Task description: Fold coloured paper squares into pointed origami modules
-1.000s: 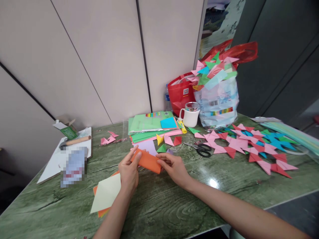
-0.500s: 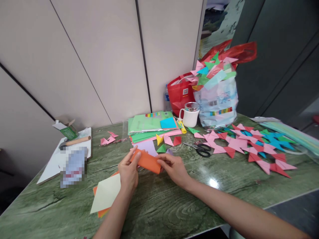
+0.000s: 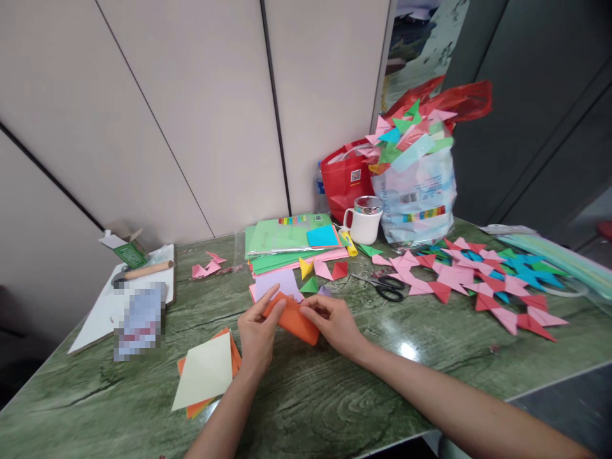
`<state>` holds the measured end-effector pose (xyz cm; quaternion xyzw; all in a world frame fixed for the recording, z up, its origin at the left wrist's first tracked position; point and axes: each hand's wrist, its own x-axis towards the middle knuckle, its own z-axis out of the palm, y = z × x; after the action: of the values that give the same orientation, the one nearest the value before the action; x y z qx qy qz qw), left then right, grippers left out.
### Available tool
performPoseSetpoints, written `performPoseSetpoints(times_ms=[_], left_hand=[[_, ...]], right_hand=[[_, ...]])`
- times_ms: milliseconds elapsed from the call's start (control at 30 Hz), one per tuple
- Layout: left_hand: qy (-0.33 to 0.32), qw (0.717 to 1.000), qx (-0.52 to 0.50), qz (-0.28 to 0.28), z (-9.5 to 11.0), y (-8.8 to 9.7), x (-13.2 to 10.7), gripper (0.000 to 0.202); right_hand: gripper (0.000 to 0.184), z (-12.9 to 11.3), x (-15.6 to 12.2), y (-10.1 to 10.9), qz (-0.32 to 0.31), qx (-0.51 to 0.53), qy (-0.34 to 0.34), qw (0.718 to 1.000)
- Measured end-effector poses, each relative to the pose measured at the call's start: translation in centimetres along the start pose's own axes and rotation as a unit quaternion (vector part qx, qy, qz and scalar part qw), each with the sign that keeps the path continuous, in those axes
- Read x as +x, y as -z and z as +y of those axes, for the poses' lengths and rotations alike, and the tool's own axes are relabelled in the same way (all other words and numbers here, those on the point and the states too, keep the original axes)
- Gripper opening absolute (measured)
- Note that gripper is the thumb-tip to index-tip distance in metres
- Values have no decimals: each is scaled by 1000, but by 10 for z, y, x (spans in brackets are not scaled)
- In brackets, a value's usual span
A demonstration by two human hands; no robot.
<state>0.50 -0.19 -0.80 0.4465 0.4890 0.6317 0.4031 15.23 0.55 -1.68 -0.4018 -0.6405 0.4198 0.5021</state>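
The desk [image 3: 358, 408] has a green wood-grain surface. At its near left, a cream sheet [image 3: 203, 370] lies on top of orange sheets [image 3: 236, 357]. Farther in, a folded orange paper [image 3: 295, 324] is located between the two hands. The left hand [image 3: 258, 331] grasps its left end between thumb and fingers; the right hand [image 3: 335, 324] pinches its upper right edge. The paper slants, right end nearer the operator; whether it touches the desk cannot be determined. At far left, a white board [image 3: 95, 326] carries a wooden-handled tool [image 3: 150, 270]. At right, folded units [image 3: 454, 277] in pink, red and blue lie spread out. Just beyond the hands are a purple sheet [image 3: 276, 282], a green folded piece [image 3: 310, 285] and a yellow folded piece [image 3: 305, 268]. Black-handled scissors [image 3: 391, 294] lie to their right, blades directed left. Behind these, a paper stack [image 3: 277, 237] carries blue paper [image 3: 322, 236]. A white mug [image 3: 367, 224] stands beside the stack. At the rear, a red bag [image 3: 345, 191] stands next to a plastic bag [image 3: 421, 197] heaped with folded pieces [image 3: 401, 137]
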Motion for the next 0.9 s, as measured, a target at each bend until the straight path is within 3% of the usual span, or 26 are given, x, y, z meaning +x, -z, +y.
performPoseSetpoints(times_ms=[233, 433, 667, 900], left_hand=[[-7, 1000, 9, 8, 1, 0, 0, 42], [30, 998, -46, -23, 10, -5, -3, 63], [89, 991, 28, -96, 13, -10, -6, 33], [105, 989, 5, -105, 9, -10, -4, 25]], right_hand=[[16, -2, 0, 0, 1, 2, -1, 1000], [17, -4, 0, 1, 6, -8, 11, 1000], [19, -5, 3, 4, 60, 10, 2, 998], [20, 1, 5, 5, 68, 22, -18, 997]])
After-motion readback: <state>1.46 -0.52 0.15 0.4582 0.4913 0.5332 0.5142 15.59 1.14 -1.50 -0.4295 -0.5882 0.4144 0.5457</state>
